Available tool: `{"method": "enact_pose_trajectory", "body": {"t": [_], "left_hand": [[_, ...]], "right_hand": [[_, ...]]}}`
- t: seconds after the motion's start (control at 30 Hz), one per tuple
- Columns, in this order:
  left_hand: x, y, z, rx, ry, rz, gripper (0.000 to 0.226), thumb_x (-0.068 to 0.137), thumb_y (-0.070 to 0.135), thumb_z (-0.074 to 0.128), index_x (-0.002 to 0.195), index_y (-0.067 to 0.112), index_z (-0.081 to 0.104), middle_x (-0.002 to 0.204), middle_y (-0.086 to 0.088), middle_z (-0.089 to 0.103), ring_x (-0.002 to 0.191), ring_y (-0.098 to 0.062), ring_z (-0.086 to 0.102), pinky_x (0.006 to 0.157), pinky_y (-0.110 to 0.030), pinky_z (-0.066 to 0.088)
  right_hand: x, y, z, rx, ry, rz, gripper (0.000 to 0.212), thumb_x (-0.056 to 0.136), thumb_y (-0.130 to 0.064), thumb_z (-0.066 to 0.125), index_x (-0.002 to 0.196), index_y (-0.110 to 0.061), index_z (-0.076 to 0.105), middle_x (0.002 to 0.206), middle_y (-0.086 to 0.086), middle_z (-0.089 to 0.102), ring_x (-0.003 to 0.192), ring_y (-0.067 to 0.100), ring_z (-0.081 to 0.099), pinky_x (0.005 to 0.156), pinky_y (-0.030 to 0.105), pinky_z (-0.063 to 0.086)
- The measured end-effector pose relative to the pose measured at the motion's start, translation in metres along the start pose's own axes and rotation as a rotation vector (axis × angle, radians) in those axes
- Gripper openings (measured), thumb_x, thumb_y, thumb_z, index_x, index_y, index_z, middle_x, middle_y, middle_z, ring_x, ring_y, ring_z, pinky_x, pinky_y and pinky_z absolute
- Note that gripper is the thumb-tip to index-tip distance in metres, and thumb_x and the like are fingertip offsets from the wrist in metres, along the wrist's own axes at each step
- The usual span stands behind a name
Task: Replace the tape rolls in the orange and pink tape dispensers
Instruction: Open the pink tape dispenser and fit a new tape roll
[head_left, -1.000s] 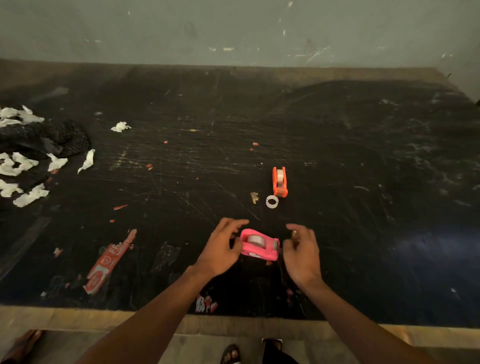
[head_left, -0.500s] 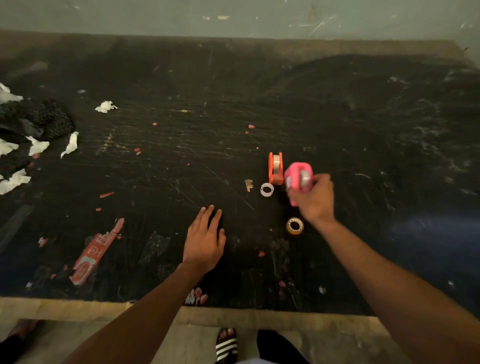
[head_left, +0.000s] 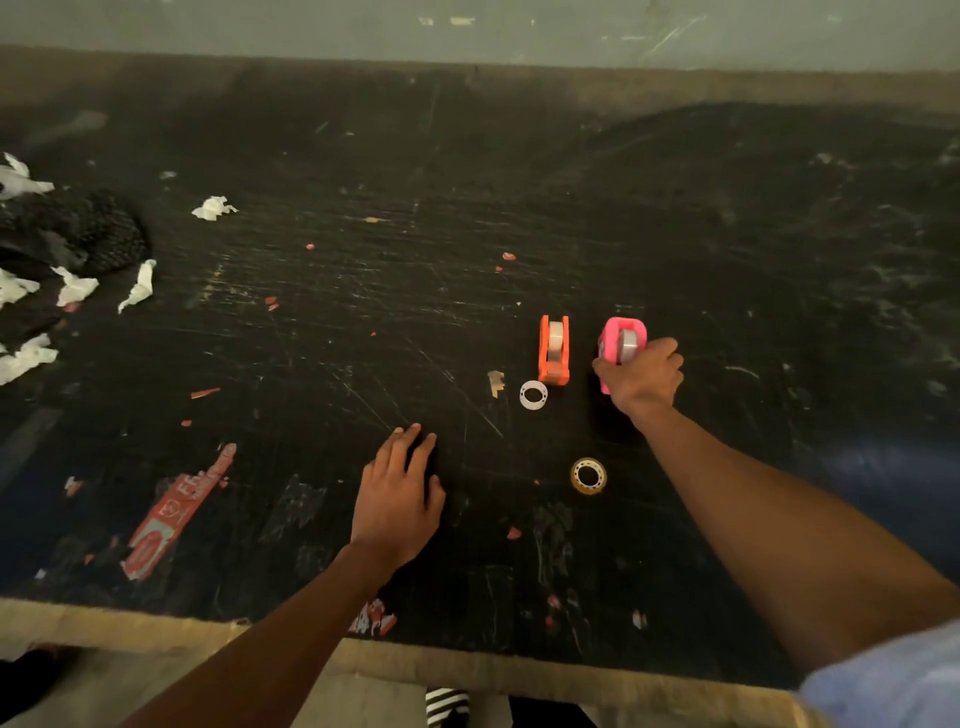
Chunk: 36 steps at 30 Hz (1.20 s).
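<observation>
I see the right hand (head_left: 643, 375) clamped around the pink dispenser (head_left: 623, 340), just right of the orange dispenser (head_left: 554, 349) on the black table (head_left: 727, 260). Left hand (head_left: 397, 501) flat, fingers loosely together. Spare tape roll (head_left: 588, 475) near the front; empty core (head_left: 533, 395) beside the orange one.

Dim, soft light; blurred, warped edges.

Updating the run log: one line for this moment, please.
right hand: grips pink dispenser beside orange dispenser | left hand: flat on table | yellowish roll: loose
</observation>
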<state>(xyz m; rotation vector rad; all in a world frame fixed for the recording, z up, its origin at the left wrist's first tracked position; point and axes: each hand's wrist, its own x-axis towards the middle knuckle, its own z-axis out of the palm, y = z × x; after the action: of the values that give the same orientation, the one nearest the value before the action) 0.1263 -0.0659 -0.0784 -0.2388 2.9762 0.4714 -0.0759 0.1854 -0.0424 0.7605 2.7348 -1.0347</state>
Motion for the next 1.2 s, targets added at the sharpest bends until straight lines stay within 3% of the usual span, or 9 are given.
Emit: {"method": "enact_pose_trajectory", "body": {"t": [0.1,0.17,0.27,0.37,0.47,0.6,0.77,0.93,1.2], "left_hand": [[0.012,0.006,-0.010,0.013,0.010,-0.019,0.050,0.094,0.039,0.050,0.141,0.024,0.044,0.150,-0.006,0.039,0.136,-0.025,0.036,0.109,-0.042,0.037],[0.024,0.016,-0.016,-0.049,0.010,-0.026,0.046,0.094,0.038,0.052,0.138,0.026,0.045,0.142,-0.005,0.043,0.129,-0.024,0.041,0.106,-0.040,0.038],[0.049,0.045,-0.020,-0.172,-0.021,0.022,0.048,0.095,0.034,0.055,0.140,0.026,0.043,0.140,-0.006,0.045,0.128,-0.022,0.044,0.108,-0.041,0.041],[0.078,0.080,-0.019,-0.275,-0.097,0.050,0.057,0.094,0.034,0.060,0.146,0.025,0.038,0.144,-0.006,0.042,0.134,-0.023,0.041,0.111,-0.043,0.042],[0.101,0.104,-0.014,-0.252,-0.160,0.040,0.064,0.090,0.039,0.066,0.146,0.026,0.037,0.145,-0.007,0.041,0.136,-0.025,0.039,0.109,-0.044,0.043],[0.118,0.106,-0.015,-0.175,-0.125,0.063,0.049,0.090,0.037,0.066,0.134,0.025,0.051,0.135,-0.006,0.049,0.127,-0.024,0.046,0.102,-0.040,0.048],[0.132,0.063,-0.032,-0.189,-0.020,-0.042,0.045,0.090,0.035,0.066,0.132,0.026,0.054,0.133,-0.006,0.053,0.124,-0.026,0.048,0.104,-0.041,0.046],[0.149,0.014,-0.055,-0.140,0.019,-0.159,0.049,0.091,0.032,0.065,0.137,0.026,0.052,0.137,-0.008,0.053,0.128,-0.029,0.047,0.107,-0.043,0.043],[0.169,0.003,-0.059,-0.115,-0.008,-0.133,0.049,0.088,0.030,0.069,0.134,0.028,0.054,0.137,-0.003,0.057,0.128,-0.027,0.048,0.108,-0.047,0.042]], "right_hand": [[-0.017,0.006,-0.009,-0.069,0.077,-0.093,0.092,0.080,-0.057,0.070,0.148,-0.008,0.031,0.146,0.020,0.040,0.132,0.037,0.044,0.103,0.049,0.045],[-0.037,0.018,-0.017,-0.053,0.155,-0.263,0.080,0.086,-0.052,0.065,0.147,-0.009,0.035,0.143,0.019,0.043,0.127,0.034,0.046,0.099,0.045,0.045],[-0.073,0.043,-0.023,-0.127,-0.085,-0.446,0.060,0.090,-0.041,0.065,0.140,-0.018,0.042,0.134,0.012,0.047,0.124,0.027,0.048,0.101,0.041,0.047],[-0.104,0.062,-0.024,-0.315,-0.384,-0.493,0.062,0.088,-0.049,0.063,0.142,-0.027,0.042,0.135,0.004,0.044,0.126,0.022,0.044,0.106,0.040,0.045],[-0.119,0.068,-0.024,-0.503,-0.421,-0.551,0.064,0.089,-0.047,0.063,0.146,-0.027,0.040,0.136,0.003,0.040,0.124,0.021,0.042,0.105,0.036,0.045],[-0.114,0.050,-0.023,-0.484,-0.483,-0.514,0.054,0.093,-0.029,0.064,0.143,-0.024,0.046,0.138,0.004,0.040,0.128,0.021,0.042,0.108,0.034,0.044],[-0.105,-0.006,0.006,-0.403,-0.485,-0.670,0.050,0.093,-0.028,0.063,0.141,-0.023,0.048,0.138,0.005,0.043,0.129,0.022,0.044,0.107,0.036,0.044],[-0.087,-0.067,0.055,-0.492,-0.430,-0.835,0.055,0.090,-0.015,0.066,0.142,-0.016,0.047,0.139,0.013,0.043,0.126,0.028,0.046,0.104,0.039,0.047],[-0.055,-0.101,0.081,-0.629,-0.401,-0.746,0.056,0.089,-0.011,0.068,0.141,-0.012,0.047,0.142,0.019,0.042,0.129,0.033,0.044,0.103,0.042,0.048]]}}
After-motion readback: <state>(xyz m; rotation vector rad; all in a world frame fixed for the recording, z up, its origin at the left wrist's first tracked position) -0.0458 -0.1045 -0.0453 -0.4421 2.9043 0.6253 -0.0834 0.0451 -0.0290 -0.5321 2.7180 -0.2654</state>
